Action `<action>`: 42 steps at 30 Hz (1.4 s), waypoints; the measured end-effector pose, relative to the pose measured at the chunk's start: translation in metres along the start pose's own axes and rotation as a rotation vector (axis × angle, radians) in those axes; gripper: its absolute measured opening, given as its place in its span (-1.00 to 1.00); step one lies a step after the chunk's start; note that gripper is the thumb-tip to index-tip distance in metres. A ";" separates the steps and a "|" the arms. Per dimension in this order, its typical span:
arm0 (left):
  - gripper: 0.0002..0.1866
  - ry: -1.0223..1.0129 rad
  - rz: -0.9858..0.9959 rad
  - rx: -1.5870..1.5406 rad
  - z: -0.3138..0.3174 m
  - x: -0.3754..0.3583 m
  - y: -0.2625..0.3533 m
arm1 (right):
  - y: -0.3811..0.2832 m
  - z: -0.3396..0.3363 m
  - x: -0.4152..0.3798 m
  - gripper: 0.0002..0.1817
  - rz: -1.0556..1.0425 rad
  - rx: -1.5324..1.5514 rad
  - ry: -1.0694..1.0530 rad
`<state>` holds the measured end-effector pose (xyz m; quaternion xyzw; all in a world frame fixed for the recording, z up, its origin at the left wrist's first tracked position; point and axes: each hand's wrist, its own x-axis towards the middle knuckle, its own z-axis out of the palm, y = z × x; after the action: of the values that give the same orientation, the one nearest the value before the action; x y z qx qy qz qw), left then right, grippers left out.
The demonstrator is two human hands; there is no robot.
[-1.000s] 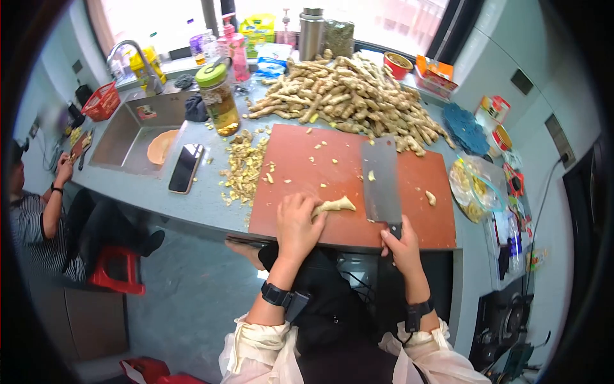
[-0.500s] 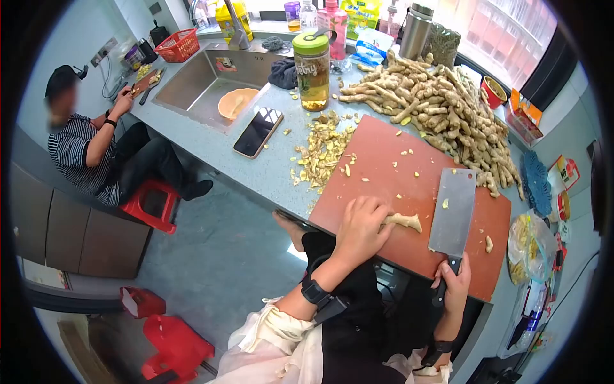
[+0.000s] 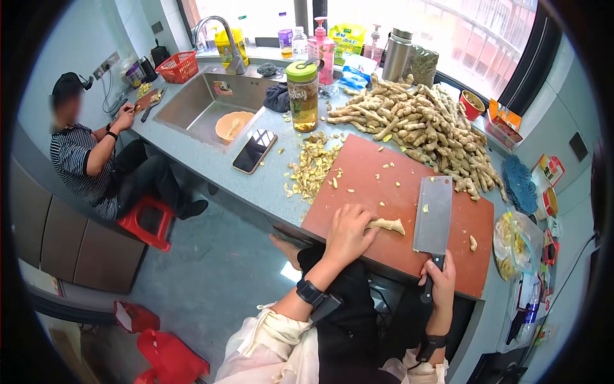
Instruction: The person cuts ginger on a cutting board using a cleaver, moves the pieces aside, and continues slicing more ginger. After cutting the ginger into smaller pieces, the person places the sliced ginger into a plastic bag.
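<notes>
Gripping a cleaver (image 3: 433, 217) by its handle in the curled fingers of the right hand (image 3: 441, 278), at the near edge of the cutting board (image 3: 359, 182); holding a ginger piece (image 3: 388, 225) under the left hand (image 3: 349, 234), with bent fingers bunched together; facing peelings (image 3: 311, 168) along the left edge and a ginger heap (image 3: 416, 125) beyond the far edge.

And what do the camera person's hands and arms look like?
The left hand and right hand wear no gloves. Each arm has a black wristband, the left one with a boxy black piece beside it. Loose cream sleeves are pushed up off the wrists.
</notes>
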<state>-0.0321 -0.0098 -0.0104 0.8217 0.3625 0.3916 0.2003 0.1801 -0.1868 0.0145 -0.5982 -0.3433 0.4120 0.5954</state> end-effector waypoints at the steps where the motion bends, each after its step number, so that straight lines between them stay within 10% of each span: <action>1: -0.77 -0.010 -0.006 0.008 0.000 0.000 0.000 | 0.001 -0.001 0.000 -0.65 -0.002 -0.004 -0.001; 42: -0.77 0.055 0.033 0.012 0.004 -0.003 -0.002 | 0.015 -0.010 0.008 -0.59 -0.097 -0.002 -0.010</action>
<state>-0.0307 -0.0109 -0.0155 0.8176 0.3565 0.4153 0.1787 0.1909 -0.1845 -0.0015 -0.5792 -0.3754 0.3853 0.6125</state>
